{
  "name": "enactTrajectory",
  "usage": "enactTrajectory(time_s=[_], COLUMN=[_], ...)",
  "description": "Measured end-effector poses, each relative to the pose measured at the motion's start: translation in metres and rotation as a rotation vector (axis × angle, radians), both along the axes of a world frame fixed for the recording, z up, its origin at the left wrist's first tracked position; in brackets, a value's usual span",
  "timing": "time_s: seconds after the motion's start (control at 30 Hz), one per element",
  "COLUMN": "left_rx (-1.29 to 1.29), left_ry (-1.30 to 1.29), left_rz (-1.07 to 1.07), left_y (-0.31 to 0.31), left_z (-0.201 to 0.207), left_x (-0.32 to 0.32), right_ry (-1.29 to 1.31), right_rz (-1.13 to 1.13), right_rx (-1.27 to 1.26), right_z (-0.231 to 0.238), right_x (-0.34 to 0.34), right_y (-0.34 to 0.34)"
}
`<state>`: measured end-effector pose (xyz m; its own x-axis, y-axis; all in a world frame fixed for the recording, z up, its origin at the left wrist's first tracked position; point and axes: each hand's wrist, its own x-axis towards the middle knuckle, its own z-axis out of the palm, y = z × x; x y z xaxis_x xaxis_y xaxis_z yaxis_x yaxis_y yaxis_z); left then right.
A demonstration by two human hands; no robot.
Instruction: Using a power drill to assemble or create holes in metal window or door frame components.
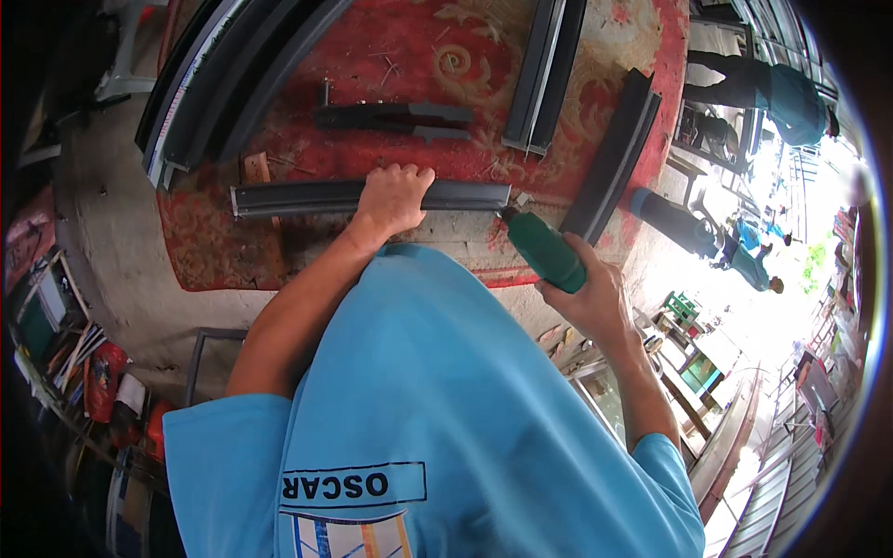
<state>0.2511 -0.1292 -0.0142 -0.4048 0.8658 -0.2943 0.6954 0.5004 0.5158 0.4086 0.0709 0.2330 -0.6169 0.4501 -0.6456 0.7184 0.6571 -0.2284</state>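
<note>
My left hand (395, 197) is closed over the middle of a short dark grey metal profile (307, 197), which lies crosswise near the table's front edge. In my right hand (595, 290) is a green power drill (544, 249), gripped at its rear. The drill's dark front end points at the profile's right end and is very close to it; whether it touches cannot be made out. Beyond my left hand lie dark, notched profile pieces (395, 118) on the red patterned table cover (391, 70).
Long dark profiles (251, 70) lie at the far left, another pair (544, 74) at the back. A dark profile (612, 153) slants along the right side. Other people (791, 102) are farther off to the right. Clutter with a red bag (104, 381) fills the left.
</note>
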Motion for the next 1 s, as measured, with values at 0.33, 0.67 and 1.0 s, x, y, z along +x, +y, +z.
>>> enactTrajectory(time_s=[0.33, 0.67, 1.0], left_rx=[-0.027, 0.066, 0.089], left_ry=[-0.039, -0.023, 0.011], left_rz=[0.01, 0.04, 0.055], left_y=[0.002, 0.0, -0.001], left_z=[0.004, -0.001, 0.0], left_x=[-0.003, -0.001, 0.001], right_ry=[0.0, 0.068, 0.107], right_rz=[-0.069, -0.154, -0.168], right_rx=[-0.044, 0.001, -0.041], right_z=[0.012, 0.019, 0.007], right_x=[-0.003, -0.003, 0.003], right_y=[0.008, 0.019, 0.022])
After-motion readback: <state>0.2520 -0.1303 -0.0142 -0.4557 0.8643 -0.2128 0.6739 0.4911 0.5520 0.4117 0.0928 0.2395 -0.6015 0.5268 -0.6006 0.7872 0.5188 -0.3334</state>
